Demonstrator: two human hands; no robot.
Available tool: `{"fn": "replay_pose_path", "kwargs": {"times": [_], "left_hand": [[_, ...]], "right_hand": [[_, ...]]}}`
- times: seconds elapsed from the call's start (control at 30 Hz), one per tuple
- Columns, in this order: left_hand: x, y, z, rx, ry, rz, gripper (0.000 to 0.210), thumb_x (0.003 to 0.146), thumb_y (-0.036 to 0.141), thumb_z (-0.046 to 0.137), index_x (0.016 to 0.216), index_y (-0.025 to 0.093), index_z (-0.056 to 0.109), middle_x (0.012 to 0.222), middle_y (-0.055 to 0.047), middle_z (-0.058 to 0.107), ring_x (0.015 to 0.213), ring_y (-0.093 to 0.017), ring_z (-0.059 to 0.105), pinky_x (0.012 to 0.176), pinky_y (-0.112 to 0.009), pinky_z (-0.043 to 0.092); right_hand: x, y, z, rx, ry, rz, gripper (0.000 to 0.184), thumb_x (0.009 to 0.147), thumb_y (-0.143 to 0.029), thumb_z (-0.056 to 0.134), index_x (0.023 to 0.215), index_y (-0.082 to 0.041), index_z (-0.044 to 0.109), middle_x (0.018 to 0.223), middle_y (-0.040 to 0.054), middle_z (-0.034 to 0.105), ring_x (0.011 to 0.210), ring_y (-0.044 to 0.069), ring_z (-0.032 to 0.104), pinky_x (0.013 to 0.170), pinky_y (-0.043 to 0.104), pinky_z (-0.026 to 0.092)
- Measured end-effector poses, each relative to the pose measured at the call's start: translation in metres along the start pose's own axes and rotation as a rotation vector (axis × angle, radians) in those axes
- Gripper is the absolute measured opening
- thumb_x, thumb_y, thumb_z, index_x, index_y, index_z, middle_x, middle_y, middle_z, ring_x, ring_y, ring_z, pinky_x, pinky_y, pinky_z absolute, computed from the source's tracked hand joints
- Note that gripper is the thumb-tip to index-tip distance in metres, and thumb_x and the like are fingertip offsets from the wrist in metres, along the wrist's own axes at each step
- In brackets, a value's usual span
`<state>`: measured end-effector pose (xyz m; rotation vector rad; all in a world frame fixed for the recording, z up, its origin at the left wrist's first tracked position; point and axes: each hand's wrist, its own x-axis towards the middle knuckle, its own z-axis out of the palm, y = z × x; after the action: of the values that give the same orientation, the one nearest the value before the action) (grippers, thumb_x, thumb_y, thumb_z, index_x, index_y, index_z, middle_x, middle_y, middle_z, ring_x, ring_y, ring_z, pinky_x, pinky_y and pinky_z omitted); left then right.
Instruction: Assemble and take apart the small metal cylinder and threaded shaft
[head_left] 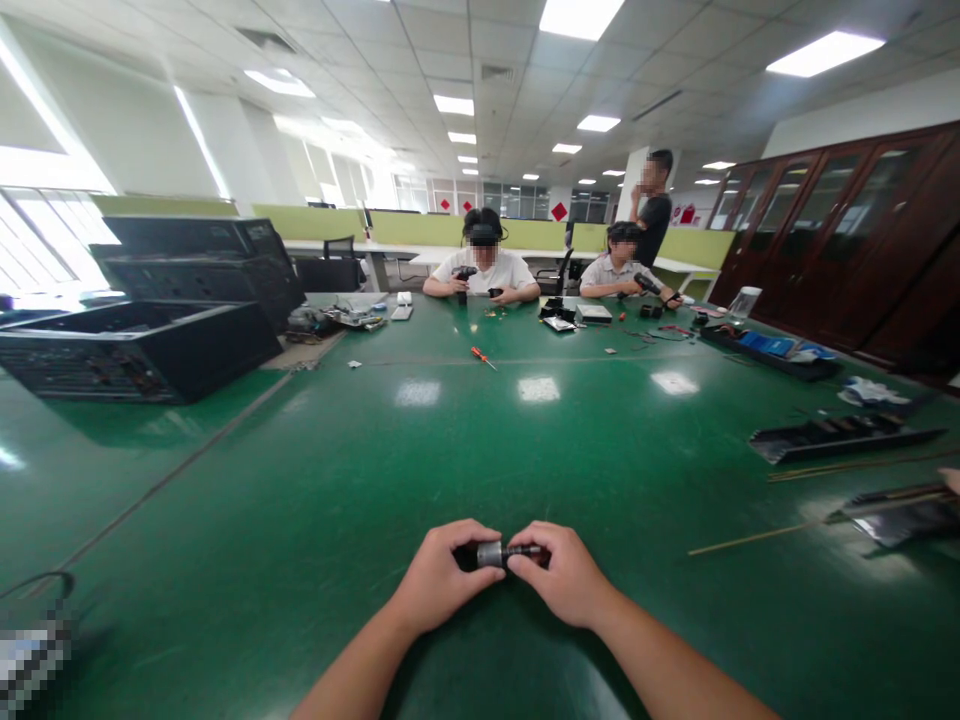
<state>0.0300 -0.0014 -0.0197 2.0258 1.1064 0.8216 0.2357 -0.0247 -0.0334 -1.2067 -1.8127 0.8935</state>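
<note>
toward the worktop's (345,460) near edge, left hand (441,574) and right hand (564,574) pinch a silver-black cylinder (491,554), probably best held level.

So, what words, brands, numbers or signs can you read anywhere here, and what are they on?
No text can be read.
Silver-and-black part between the left hand and right hand: too small for any marking.
Red diamond at the back: too small to tell whether it bears writing.
Dark case: no legible label.

Forearms (360,655) slant inward, both hands (439,580) curled and facing, fingertips (491,575) nearly meeting
</note>
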Motion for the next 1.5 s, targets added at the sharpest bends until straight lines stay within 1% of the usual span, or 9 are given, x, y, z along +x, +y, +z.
{"fn": "replay_pose_path", "kwargs": {"times": [0.13, 0.3, 0.63, 0.9, 1.5], "left_hand": [[0.0000, 0.0020, -0.0006, 0.009, -0.006, 0.005, 0.026, 0.071, 0.029, 0.078, 0.095, 0.021, 0.073, 0.088, -0.004, 0.073, 0.083, -0.020, 0.066, 0.078, -0.031, 0.049], [0.0006, 0.0021, -0.0015, 0.003, 0.009, 0.016, 0.025, 0.071, 0.028, 0.078, 0.095, 0.021, 0.073, 0.089, -0.003, 0.073, 0.083, -0.020, 0.066, 0.078, -0.031, 0.049], [-0.0005, -0.0005, -0.0005, 0.033, 0.050, -0.001, 0.026, 0.068, 0.025, 0.080, 0.093, 0.021, 0.073, 0.089, -0.003, 0.074, 0.083, -0.020, 0.067, 0.078, -0.031, 0.049], [0.0000, 0.0032, -0.0022, 0.051, 0.056, 0.002, 0.023, 0.068, 0.028, 0.079, 0.090, 0.020, 0.073, 0.086, -0.004, 0.074, 0.081, -0.021, 0.067, 0.077, -0.032, 0.050], [-0.0011, 0.0028, -0.0050, 0.053, 0.053, 0.015, 0.023, 0.068, 0.028, 0.078, 0.090, 0.020, 0.073, 0.086, -0.004, 0.073, 0.080, -0.021, 0.067, 0.075, -0.031, 0.050]], "right_hand": [[0.0000, -0.0005, -0.0007, -0.019, -0.004, 0.001, 0.010, 0.081, -0.023, 0.066, 0.087, -0.020, 0.073, 0.078, 0.0007, 0.066, 0.070, 0.014, 0.058, 0.065, 0.024, 0.042], [0.0008, -0.0010, -0.0016, -0.028, -0.007, -0.008, 0.010, 0.082, -0.024, 0.065, 0.087, -0.020, 0.073, 0.077, 0.0010, 0.065, 0.070, 0.014, 0.058, 0.065, 0.025, 0.041], [0.0011, -0.0006, -0.0012, -0.013, -0.003, -0.005, 0.011, 0.082, -0.022, 0.064, 0.088, -0.020, 0.074, 0.079, 0.0011, 0.067, 0.070, 0.014, 0.058, 0.064, 0.024, 0.041], [0.0016, 0.0003, -0.0016, -0.011, -0.009, -0.001, 0.011, 0.081, -0.021, 0.065, 0.088, -0.020, 0.074, 0.078, 0.0011, 0.067, 0.070, 0.014, 0.058, 0.063, 0.024, 0.041], [0.0022, 0.0001, -0.0003, -0.015, -0.004, -0.006, 0.010, 0.080, -0.022, 0.065, 0.086, -0.020, 0.074, 0.076, 0.0003, 0.066, 0.068, 0.014, 0.057, 0.063, 0.024, 0.041]]}}
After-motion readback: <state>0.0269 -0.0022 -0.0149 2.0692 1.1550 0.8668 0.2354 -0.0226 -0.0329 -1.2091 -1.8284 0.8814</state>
